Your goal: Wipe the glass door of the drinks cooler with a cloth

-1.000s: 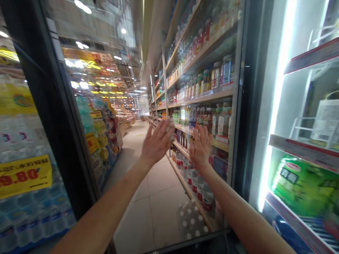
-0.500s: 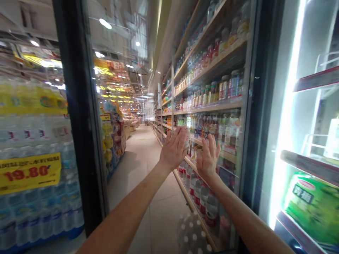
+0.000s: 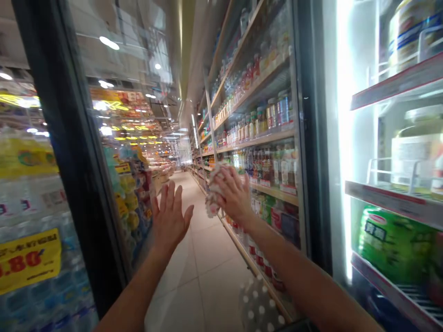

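I face the glass door (image 3: 145, 138) of a lit drinks cooler, swung open with its dark frame (image 3: 65, 184) at the left. My left hand (image 3: 169, 221) is flat against the glass, fingers spread and pointing up. My right hand (image 3: 233, 196) presses a crumpled whitish cloth (image 3: 212, 193) against the pane, just right of and above the left hand. Through and in the glass I see a shop aisle and shelves of bottles.
The cooler's bright interior at the right has shelves with a green pack (image 3: 391, 244) and large jars (image 3: 415, 147). Shelves of bottled drinks (image 3: 270, 157) run along the aisle. Stacked water packs with a yellow price sign (image 3: 29, 260) stand at the left.
The cloth has passed from my left hand to my right hand. My left hand has dropped lower and to the left on the glass; my right hand has moved up and left.
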Available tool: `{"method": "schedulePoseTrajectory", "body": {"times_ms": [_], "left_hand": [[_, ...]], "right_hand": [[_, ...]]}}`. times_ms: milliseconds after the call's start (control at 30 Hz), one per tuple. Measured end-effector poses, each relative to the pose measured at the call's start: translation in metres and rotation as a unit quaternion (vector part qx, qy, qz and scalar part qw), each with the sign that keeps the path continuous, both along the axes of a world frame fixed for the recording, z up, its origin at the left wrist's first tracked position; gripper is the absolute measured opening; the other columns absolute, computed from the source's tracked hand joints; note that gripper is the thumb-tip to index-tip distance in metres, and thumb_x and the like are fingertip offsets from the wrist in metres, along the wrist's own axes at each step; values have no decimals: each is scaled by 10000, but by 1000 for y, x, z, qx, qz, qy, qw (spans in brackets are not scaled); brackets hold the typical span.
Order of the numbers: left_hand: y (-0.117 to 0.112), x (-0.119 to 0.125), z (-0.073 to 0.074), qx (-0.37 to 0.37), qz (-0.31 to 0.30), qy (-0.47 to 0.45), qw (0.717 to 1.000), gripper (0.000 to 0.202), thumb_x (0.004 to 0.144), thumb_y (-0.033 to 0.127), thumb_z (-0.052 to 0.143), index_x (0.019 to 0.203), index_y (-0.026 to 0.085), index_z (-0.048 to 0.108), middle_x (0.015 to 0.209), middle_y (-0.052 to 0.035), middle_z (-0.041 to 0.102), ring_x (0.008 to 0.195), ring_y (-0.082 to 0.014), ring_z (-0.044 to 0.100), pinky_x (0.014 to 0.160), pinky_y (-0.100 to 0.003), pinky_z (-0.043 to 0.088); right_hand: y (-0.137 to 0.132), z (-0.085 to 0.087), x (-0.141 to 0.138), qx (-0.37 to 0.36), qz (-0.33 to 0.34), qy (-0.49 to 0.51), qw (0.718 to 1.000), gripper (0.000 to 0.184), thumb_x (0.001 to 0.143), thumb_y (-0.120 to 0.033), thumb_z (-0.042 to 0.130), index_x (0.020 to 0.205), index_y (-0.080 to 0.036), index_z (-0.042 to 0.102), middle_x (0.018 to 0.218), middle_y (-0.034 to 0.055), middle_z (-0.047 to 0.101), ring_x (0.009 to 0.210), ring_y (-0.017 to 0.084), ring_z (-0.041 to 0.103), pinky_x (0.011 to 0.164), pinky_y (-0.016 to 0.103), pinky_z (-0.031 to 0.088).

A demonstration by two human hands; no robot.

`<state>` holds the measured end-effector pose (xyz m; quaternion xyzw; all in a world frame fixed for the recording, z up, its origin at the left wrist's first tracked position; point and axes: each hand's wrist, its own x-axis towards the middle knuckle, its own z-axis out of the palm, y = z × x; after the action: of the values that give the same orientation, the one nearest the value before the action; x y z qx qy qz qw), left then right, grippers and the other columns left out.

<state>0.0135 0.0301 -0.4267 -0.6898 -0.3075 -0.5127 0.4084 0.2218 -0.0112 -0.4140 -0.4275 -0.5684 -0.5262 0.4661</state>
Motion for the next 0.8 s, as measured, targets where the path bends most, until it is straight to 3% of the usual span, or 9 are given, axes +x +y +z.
{"method": "schedulePoseTrajectory", "body": {"times_ms": [133, 200, 267, 433, 500, 600, 733, 800], "left_hand": [[-2, 6, 0, -3, -8, -13, 1000, 668, 844, 340, 478, 1413, 155, 180, 1438, -156, 267, 1354, -260, 186, 1089, -502, 125], [-2, 6, -1, -5, -12, -21, 1000, 667, 841, 340, 481, 1412, 163, 186, 1441, -149, 260, 1353, -261, 189, 1091, -504, 128], [-2, 7, -2, -6, -14, -28, 1000, 676, 840, 336, 481, 1417, 173, 168, 1446, -141, 247, 1355, -262, 180, 1091, -510, 130], [0, 9, -4, -1, -18, -36, 999, 689, 847, 322, 474, 1424, 184, 125, 1446, -135, 249, 1352, -268, 190, 1091, -516, 126], [-1, 9, -4, -2, -13, -34, 999, 693, 844, 321, 483, 1423, 184, 128, 1445, -137, 250, 1350, -270, 200, 1092, -509, 133], [-1, 8, -4, -1, -9, -32, 999, 698, 842, 320, 489, 1424, 188, 127, 1443, -137, 256, 1349, -269, 204, 1090, -508, 142], [-2, 10, -6, -1, -17, -43, 999, 669, 851, 323, 470, 1422, 213, 137, 1450, -118, 242, 1352, -259, 194, 1091, -514, 132], [-3, 12, -7, -3, -21, -53, 998, 653, 857, 323, 458, 1420, 219, 145, 1453, -112, 233, 1352, -255, 192, 1092, -516, 125]], "right_hand": [[-16, -13, 105, 53, -67, 143, 986, 415, 829, -278, 419, 1229, -188, 483, 1346, 127, 451, 1301, 248, 333, 1036, 519, 233], [-22, -17, 134, 60, -70, 206, 974, 448, 825, -269, 406, 1255, -155, 459, 1367, 164, 412, 1303, 265, 327, 1007, 516, 281], [-21, -19, 128, 63, -53, 221, 972, 478, 822, -267, 390, 1281, -143, 430, 1390, 175, 371, 1323, 268, 287, 1004, 511, 291], [-7, -21, 24, -16, 1, 59, 998, 509, 788, -362, 464, 1258, -167, 451, 1400, 143, 368, 1362, 261, 188, 1063, 505, 203], [-5, -21, 4, -47, 5, -3, 999, 492, 786, -367, 483, 1241, -181, 469, 1387, 128, 396, 1360, 254, 200, 1074, 500, 178], [-12, -25, 36, -37, -10, -12, 999, 462, 798, -314, 465, 1244, -193, 466, 1371, 118, 422, 1350, 239, 234, 1071, 502, 192], [-22, -29, 127, 37, -55, 141, 988, 471, 827, -306, 392, 1269, -155, 446, 1380, 158, 394, 1321, 274, 292, 1016, 510, 287], [-22, -29, 145, 65, -59, 207, 974, 486, 837, -313, 379, 1281, -127, 440, 1391, 182, 368, 1322, 283, 287, 1024, 485, 290]]}}
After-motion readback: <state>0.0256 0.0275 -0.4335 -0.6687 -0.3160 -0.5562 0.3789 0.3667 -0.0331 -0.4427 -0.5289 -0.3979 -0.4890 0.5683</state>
